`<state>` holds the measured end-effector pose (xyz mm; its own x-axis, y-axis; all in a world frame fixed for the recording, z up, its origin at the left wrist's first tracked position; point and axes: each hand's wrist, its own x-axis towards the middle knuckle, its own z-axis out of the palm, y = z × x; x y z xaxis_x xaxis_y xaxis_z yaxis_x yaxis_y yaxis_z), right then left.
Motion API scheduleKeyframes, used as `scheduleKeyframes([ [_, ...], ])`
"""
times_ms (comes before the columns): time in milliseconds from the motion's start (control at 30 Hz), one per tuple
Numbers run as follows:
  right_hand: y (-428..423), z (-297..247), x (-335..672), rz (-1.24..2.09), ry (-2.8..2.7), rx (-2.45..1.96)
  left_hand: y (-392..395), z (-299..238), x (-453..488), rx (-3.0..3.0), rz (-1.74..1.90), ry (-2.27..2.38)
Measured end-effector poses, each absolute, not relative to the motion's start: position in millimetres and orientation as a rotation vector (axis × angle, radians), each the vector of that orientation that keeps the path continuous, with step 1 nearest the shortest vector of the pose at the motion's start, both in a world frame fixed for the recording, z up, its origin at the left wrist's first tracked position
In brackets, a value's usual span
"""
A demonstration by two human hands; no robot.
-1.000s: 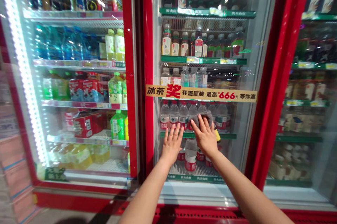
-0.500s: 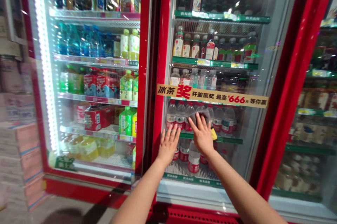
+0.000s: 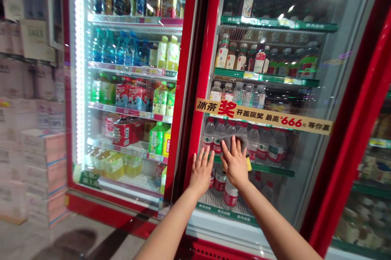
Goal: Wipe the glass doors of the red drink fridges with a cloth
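My right hand lies with its fingers spread on a grey cloth, holding it against the glass door of a red-framed drinks fridge. A small yellow patch shows beside the hand; I cannot tell whether it belongs to the cloth. To the left, my left hand rests flat on the same door near its red frame, fingers stretched and nothing in them. Just above both hands a yellow printed strip crosses the glass. Water bottles stand behind the pane, partly hidden by the hands.
A second, lit fridge with several shelves of drinks stands at the left. Stacked cartons are piled on the floor beyond it. At the right edge another red fridge frame borders more bottles.
The view has swung left, so the fridges sit further right in the picture. Against the yellow strip, my right hand and the cloth have slid a little left; my left hand has too.
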<state>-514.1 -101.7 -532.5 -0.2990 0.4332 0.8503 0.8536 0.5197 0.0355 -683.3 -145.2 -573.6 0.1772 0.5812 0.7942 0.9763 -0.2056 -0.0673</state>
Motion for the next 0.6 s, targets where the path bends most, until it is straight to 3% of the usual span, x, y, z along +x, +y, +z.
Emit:
scheduleKeyframes([
  [167,-109.4,-535.5,-535.1,-0.251,-1.937,-0.889,-147.6,-571.1,-654.1,-1.834,-1.328,-1.386],
  [367,-116.1,-525.0,-501.2,0.180,-1.791,-0.609,-122.0,-562.3,-604.3,-1.837,-1.249,-1.426],
  [600,-119.2,-544.2,-437.3,-0.024,-1.784,-0.599,-98.8,-545.4,-610.1,-1.655,-0.991,-1.445],
])
